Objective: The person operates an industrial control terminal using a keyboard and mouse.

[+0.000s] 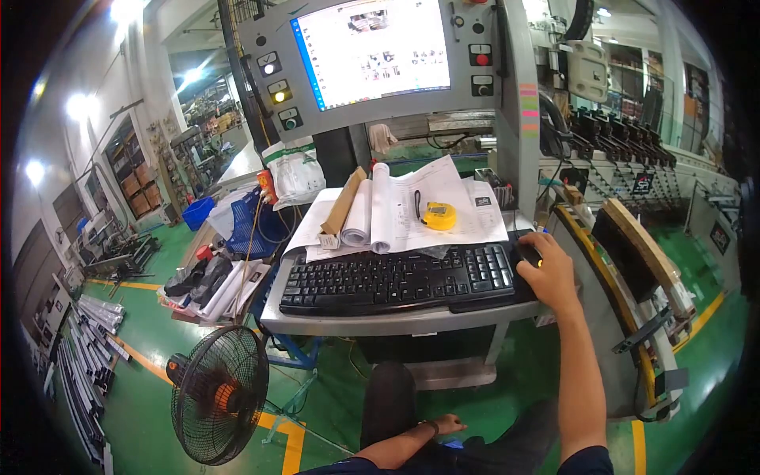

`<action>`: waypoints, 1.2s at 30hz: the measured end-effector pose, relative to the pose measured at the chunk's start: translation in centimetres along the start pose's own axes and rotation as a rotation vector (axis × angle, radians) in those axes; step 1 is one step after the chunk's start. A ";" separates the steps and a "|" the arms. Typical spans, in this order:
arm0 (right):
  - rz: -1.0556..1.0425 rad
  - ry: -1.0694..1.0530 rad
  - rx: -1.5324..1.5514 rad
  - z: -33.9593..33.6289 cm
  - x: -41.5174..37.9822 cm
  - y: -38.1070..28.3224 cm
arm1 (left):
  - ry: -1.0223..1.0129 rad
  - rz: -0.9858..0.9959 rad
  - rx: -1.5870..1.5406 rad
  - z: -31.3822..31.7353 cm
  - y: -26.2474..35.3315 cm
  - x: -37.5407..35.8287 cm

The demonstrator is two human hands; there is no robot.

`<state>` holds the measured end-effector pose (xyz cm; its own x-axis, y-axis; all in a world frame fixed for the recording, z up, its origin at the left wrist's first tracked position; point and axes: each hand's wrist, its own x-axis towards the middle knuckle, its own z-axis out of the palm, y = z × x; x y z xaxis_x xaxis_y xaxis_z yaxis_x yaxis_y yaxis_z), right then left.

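My right hand [548,269] is closed over a dark computer mouse [529,255] at the right end of the metal shelf. Left of it lies a black keyboard [396,279]. Low in the view, my left hand [450,424] rests by my lap, near my thigh; its fingers are small and partly curled, and nothing can be made out in them. Behind the keyboard are rolled and flat papers [404,207], with a yellow tape measure [438,216] on top. Above them, a lit monitor [372,55] is set in a grey control panel [277,47].
A black fan [220,396] stands at the lower left. Beyond it are metal bars [79,372] on the green floor and a blue crate [252,226]. Machine parts with a wooden board [645,241] stand to the right. A white plastic bag [296,176] sits behind the papers.
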<state>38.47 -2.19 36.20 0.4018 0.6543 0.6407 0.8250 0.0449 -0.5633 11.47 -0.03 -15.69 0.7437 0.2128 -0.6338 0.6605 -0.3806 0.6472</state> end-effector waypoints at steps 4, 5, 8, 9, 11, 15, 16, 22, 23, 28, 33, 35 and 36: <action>0.007 -0.004 -0.010 -0.1 0.0 -0.1 | 0.009 0.007 -0.002 0.3 -0.6 0.5; 0.005 -0.004 -0.009 -0.1 0.0 -0.1 | 0.018 0.007 -0.005 0.5 -0.7 0.7; 0.002 -0.005 -0.011 -0.2 0.0 -0.2 | 0.025 0.025 -0.009 0.5 -0.9 0.8; 0.001 -0.006 -0.013 -0.2 0.0 -0.3 | 0.024 0.033 -0.008 0.5 -0.9 0.8; 0.008 -0.004 -0.010 -0.1 0.0 -0.1 | 0.026 0.024 -0.024 0.6 -1.0 0.8; 0.009 -0.003 -0.020 -0.1 0.0 0.0 | 0.025 0.002 -0.004 0.6 -0.7 0.7; 0.013 -0.004 -0.018 -0.1 0.0 0.0 | 0.015 0.000 -0.002 0.4 -0.5 0.6; 0.008 -0.002 -0.005 -0.1 0.0 0.0 | -0.024 -0.029 0.006 -0.2 0.4 -0.3; 0.010 -0.003 -0.005 -0.1 0.0 0.0 | -0.042 -0.041 0.002 -0.5 0.6 -0.5; 0.014 -0.010 -0.006 -0.2 0.0 -0.2 | -0.033 -0.014 0.015 -0.2 0.1 0.1; 0.002 -0.008 -0.002 0.0 0.0 0.2 | -0.041 -0.016 -0.003 -0.1 0.0 0.3; 0.018 -0.020 0.007 0.1 0.1 0.3 | -0.031 -0.002 0.010 -0.2 0.0 0.2; 0.026 -0.027 0.011 0.1 0.2 0.4 | -0.026 0.005 0.016 -0.3 0.2 -0.1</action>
<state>38.82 -1.97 36.03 0.4125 0.6753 0.6115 0.8098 0.0356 -0.5856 11.54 0.18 -15.34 0.7436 0.1875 -0.6418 0.6552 -0.3956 0.6435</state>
